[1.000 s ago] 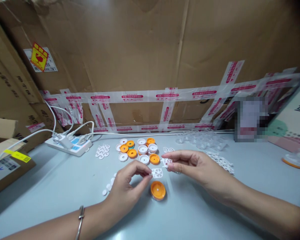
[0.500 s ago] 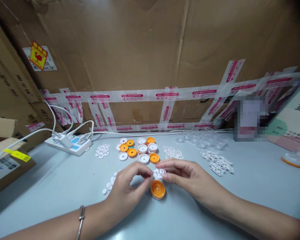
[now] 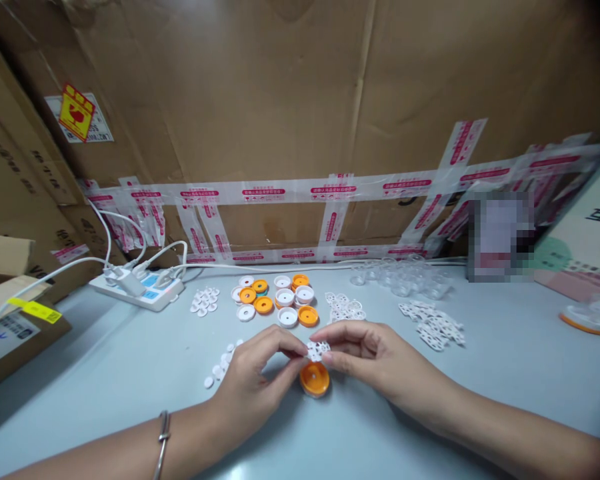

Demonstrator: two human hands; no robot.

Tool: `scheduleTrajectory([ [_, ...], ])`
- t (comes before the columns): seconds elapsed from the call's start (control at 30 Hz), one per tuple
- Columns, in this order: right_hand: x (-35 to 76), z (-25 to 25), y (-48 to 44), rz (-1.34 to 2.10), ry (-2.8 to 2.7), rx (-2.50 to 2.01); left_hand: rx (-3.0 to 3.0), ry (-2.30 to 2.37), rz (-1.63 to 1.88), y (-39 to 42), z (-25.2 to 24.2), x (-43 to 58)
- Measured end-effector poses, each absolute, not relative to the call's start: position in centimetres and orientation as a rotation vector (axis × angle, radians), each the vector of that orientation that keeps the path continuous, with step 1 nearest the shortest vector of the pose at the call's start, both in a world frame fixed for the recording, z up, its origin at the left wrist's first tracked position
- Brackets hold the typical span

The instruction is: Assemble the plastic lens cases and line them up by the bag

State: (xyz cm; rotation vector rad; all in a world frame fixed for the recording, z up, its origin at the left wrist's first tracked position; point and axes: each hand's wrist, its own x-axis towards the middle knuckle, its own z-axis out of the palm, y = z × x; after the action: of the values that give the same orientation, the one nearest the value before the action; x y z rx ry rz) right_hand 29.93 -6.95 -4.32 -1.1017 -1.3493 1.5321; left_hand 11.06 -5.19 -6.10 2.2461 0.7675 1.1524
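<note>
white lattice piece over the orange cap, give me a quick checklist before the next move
1. White lattice piece pinched by both hands: ok.
2. Left hand and right hand meet at the piece: ok.
3. Orange cap lies open side up just below the piece: ok.
4. Piece sits square over the cap: cannot tell.
5. One piece or two stuck together: cannot tell.
6. Spare lattice pieces in reach: ok.
</note>
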Motion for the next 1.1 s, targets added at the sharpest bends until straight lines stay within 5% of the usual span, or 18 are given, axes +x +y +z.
scheduleTrajectory([
  [1.1, 29.75, -4.23, -7.04, 1.597, -1.214, -1.132, 2.283, 0.785, 1.154, -5.55, -5.79, 11.07],
])
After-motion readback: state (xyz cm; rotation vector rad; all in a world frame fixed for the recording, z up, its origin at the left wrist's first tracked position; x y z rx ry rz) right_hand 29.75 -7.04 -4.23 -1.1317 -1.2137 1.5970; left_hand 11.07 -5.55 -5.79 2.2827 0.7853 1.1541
